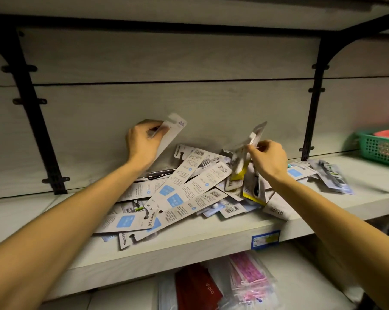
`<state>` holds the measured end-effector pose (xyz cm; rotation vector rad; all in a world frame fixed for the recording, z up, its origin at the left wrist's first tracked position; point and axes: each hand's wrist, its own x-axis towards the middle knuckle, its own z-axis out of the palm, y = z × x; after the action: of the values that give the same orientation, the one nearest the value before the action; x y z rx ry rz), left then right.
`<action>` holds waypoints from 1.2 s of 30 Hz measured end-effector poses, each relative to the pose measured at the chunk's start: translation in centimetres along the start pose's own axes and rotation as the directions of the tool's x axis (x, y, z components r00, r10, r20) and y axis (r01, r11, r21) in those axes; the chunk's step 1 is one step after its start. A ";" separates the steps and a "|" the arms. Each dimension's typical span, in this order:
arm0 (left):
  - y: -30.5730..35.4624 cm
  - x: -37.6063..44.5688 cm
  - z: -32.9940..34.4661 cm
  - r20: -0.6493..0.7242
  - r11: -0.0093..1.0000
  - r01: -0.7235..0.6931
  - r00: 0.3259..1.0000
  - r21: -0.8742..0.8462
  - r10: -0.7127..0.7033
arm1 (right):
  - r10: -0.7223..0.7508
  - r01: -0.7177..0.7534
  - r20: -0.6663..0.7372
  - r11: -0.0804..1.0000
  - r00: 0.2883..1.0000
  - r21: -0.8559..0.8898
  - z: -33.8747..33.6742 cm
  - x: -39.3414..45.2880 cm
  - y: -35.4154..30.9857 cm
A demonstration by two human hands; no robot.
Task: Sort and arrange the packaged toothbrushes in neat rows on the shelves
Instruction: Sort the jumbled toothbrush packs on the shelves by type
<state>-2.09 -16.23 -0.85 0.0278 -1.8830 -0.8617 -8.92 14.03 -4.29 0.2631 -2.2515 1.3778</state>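
So the toothbrush packs are all dumped in a loose, overlapping heap in the middle of the pale shelf, most of them face down with barcodes and blue squares showing, a few spilling off toward the right end. Both your hands are up above that heap, well apart from each other. Your left hand is at the back left of the pile, fingers curled round a long white pack that's tilted up against the back panel, hang hole at the top. Your right hand is over the right part of the heap, pinching a clear-fronted pack between thumb and fingertips, lifted off the pile and leaning to the right, with a white brush handle visible inside. A yellow-edged pack sits just under that hand. Off to the far right there's a green basket on the same shelf, and the lower shelf has a red packet and some pink stuff in clear bags, too blurry to say what.
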 end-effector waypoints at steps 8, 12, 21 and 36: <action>4.0 2.9 -0.9 -0.150 0.929 0.084 0.978 -0.361 -0.147 | -0.072 0.077 -0.042 0.988 0.997 0.137 -0.3 0.3 -1.7; 7.2 3.7 -1.5 -0.132 0.750 0.266 0.896 -0.605 -0.424 | -0.131 0.137 -0.044 0.964 0.990 0.227 -0.1 0.5 -3.2; 8.0 0.5 -5.0 0.515 0.408 0.678 0.733 -0.612 -0.445 | -0.195 0.149 0.072 0.898 0.978 0.414 3.7 -0.9 -5.8; 6.3 -6.6 -19.7 0.337 0.610 0.596 0.801 -0.522 -0.495 | -0.237 0.090 0.198 0.825 0.951 0.558 8.0 -12.9 -13.3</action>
<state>19.09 -19.80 1.94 0.1544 -1.6598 -1.9389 5.20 -0.41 -3.27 0.8572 -1.9093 1.9558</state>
